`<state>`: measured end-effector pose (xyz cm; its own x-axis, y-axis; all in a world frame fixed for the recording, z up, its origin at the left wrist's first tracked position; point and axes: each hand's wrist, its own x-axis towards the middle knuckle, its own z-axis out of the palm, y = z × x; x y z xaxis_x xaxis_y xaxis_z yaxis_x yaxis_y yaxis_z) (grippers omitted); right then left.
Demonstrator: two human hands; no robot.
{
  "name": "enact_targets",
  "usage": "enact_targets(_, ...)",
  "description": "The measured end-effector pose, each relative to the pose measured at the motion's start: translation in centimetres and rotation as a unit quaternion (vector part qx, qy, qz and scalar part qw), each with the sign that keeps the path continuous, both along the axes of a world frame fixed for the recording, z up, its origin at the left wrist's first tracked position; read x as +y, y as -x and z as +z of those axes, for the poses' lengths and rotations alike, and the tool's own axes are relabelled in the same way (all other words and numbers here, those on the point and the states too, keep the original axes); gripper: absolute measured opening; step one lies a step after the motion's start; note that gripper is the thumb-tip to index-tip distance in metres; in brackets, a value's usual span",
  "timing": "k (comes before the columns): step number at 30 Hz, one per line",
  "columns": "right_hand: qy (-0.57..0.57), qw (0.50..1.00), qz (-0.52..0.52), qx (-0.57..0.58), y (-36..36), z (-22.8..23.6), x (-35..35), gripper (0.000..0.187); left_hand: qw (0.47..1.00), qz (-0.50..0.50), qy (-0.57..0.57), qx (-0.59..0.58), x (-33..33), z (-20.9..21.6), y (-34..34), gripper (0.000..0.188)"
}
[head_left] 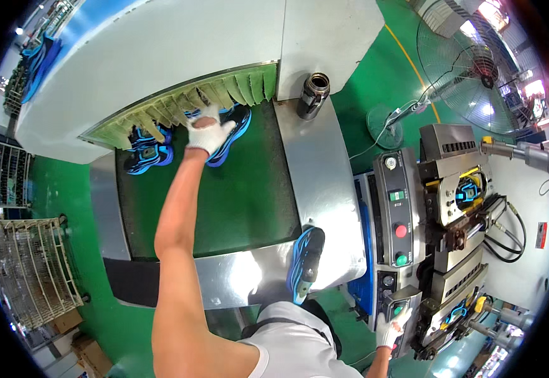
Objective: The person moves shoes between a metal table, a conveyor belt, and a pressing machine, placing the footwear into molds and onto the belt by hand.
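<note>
My left hand (208,131), in a white glove, reaches over the green conveyor belt (243,201) to the strip curtain. Its thumb is spread toward a black-and-blue shoe (232,137) on the right; its fingertips are partly hidden among the strips. I cannot make out a firm grip on anything. Left of this hand, black-and-blue shoes (150,157) lie partly under the curtain. My right hand (390,329), also gloved, is at the lower control panel beside a green button (398,311), fingers apart. Another black-and-blue shoe (306,261) rests on the metal frame near my body.
A green strip curtain (180,104) hangs from the white machine housing (180,50). A dark flask (314,96) stands on the metal side ledge (322,164). On the right are a press machine (451,189) holding blue shoe parts and a large fan (476,69). Wire racks (32,271) stand left.
</note>
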<state>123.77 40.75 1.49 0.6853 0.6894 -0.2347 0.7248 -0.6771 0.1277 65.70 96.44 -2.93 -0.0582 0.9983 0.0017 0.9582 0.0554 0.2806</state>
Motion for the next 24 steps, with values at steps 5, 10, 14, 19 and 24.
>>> enact_targets(5,0.086,0.992,-0.037,0.079,1.7,-2.1,-7.8,0.088,0.993,0.004,0.046,0.104,0.9,-10.9,-0.6,0.080)
enact_targets(10,0.126,0.952,-0.128,0.246,7.0,1.0,-3.4,0.089,0.995,-0.023,0.099,0.008,-6.5,-7.4,-4.8,0.067)
enact_targets(14,-0.020,0.967,-0.008,0.253,7.0,-1.9,0.4,0.068,0.976,-0.010,0.214,-0.034,-14.2,-2.8,-9.4,0.074)
enact_targets(19,-0.118,0.865,-0.071,0.482,7.3,3.0,10.0,0.064,0.931,-0.067,0.163,-0.321,-24.2,6.5,-19.0,0.058)
enact_targets(24,-0.313,0.351,-0.173,0.865,5.2,1.0,12.5,0.063,0.826,-0.288,0.211,-0.436,-27.2,13.5,-31.1,0.059)
